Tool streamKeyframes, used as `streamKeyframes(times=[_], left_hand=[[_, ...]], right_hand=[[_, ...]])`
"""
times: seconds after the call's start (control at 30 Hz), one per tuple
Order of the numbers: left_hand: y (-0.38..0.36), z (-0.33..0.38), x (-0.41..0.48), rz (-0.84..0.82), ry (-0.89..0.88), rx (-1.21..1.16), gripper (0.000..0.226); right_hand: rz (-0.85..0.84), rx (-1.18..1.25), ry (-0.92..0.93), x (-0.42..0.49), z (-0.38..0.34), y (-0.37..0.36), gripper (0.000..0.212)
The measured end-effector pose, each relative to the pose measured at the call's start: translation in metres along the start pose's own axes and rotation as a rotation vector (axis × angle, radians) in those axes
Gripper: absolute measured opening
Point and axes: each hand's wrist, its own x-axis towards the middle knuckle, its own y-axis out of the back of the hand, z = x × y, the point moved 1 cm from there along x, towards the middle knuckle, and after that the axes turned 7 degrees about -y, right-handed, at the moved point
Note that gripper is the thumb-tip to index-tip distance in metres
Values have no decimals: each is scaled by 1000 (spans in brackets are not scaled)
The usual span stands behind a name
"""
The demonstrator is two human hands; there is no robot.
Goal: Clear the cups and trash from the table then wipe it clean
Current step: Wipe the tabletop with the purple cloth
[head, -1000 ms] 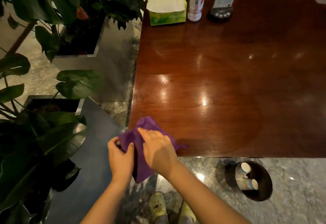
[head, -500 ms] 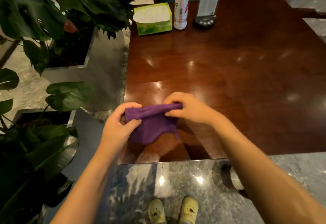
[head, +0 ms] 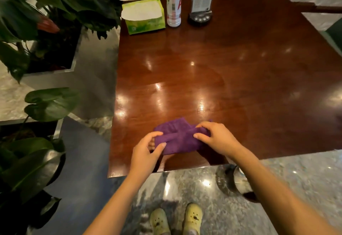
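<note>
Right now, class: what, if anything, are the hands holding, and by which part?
Both hold the purple cloth: the left hand pinches its left end, and the right hand pinches its right end.

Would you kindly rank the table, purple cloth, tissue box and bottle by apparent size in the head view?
1. table
2. purple cloth and tissue box: about alike, and the cloth is nearer the camera, so unranked
3. bottle, its top cut off by the frame
</note>
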Motion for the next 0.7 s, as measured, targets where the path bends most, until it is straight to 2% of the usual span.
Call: streamKeyframes(times=[0.07, 0.1, 0.17, 0.23, 0.3, 0.43, 0.57, 0.7], left_hand=[[-1, 0, 13, 82, -41, 124, 23], [-1, -2, 19, 116, -57, 199, 22], [1, -7, 25, 163, -105, 318, 21], [8, -14, 25, 197, -141, 373, 30], [17, -24, 27, 198, -137, 485, 46], [40, -51, 32, 119, -35, 818, 60], [56, -69, 2, 198, 114, 826, 67], [54, -81, -22, 111, 124, 785, 85]], right_hand=[[203, -170, 89, 10, -11, -8, 32], [247, -256, 189, 15, -17, -14, 40], [177, -394, 442, 24, -29, -30, 52], [-18, -517, 599, 30, -33, -47, 57], [-126, -569, 637, 35, -29, -54, 59], [-106, -608, 718, 36, -22, -59, 57], [20, -682, 735, 64, -33, -63, 55], [63, -695, 637, 125, -73, -61, 55]])
